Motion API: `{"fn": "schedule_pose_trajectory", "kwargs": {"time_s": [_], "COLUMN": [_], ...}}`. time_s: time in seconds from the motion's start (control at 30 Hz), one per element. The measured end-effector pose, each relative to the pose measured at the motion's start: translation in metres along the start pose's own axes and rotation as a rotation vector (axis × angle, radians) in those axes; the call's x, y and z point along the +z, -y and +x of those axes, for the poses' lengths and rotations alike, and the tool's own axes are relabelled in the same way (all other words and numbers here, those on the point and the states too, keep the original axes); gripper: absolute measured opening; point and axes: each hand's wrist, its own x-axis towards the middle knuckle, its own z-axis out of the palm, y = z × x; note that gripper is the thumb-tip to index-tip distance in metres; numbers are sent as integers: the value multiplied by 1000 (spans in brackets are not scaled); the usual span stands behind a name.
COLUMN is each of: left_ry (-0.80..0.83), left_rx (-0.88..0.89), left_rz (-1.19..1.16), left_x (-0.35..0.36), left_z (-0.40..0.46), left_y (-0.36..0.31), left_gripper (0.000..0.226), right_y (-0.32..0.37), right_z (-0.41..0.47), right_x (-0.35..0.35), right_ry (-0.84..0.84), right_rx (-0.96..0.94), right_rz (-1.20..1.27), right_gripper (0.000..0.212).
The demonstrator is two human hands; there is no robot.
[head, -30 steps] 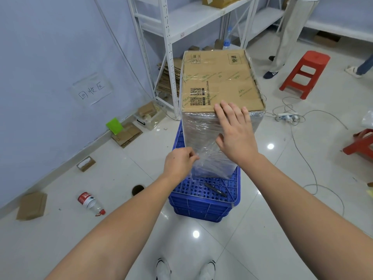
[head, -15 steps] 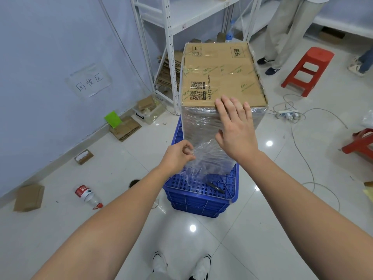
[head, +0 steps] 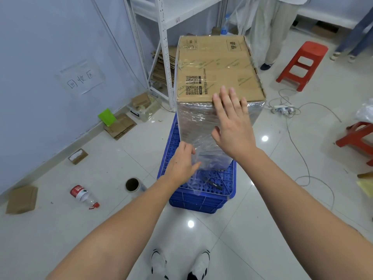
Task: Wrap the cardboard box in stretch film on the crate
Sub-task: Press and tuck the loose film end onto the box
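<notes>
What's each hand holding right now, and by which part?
The left hand pinches the loose tail of the stretch film near the bottom of the cardboard box. The right hand holds nothing; it is flat and open at the wrapped front face.

Arms: we see both forearms bare, no sleeves, watch or rings.
Shoes point(head: 179, 264): we wear white sneakers with black trim.

Tall cardboard box point(head: 218, 67) upright on blue crate point(head: 203, 196), sides wrapped in stretch film point(head: 196, 122), top bare
</notes>
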Motion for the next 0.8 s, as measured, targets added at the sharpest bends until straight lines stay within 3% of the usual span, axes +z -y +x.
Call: {"fn": "schedule_pose_trajectory", "kwargs": {"time_s": [0.07,0.2,0.27,0.47,0.63,0.8], "left_ry": [-5,-5,15,74,61,39], "left_rx": [-16,5,17,35,36,75], "left_rz": [51,130,123,73,46,53], "left_x": [5,9,10,13,13,2], "left_z": [1,3,3,-2,-8,-12], "left_y": [1,4,4,3,-3,-5], "left_gripper": [45,41,40,42,34,18], "right_y": [1,14,21,36,46,49], "right_z": [-8,-45,-68,-98,-99,-96], "right_x": [-2,11,30,79,89,85], "right_ry": [-78,-205,-86,519,533,479], "right_rx": [-39,-125,-47,586,832,855], "right_rz": [78,304,433,782,1019,1106], "right_gripper": [78,54,44,31,20,16]}}
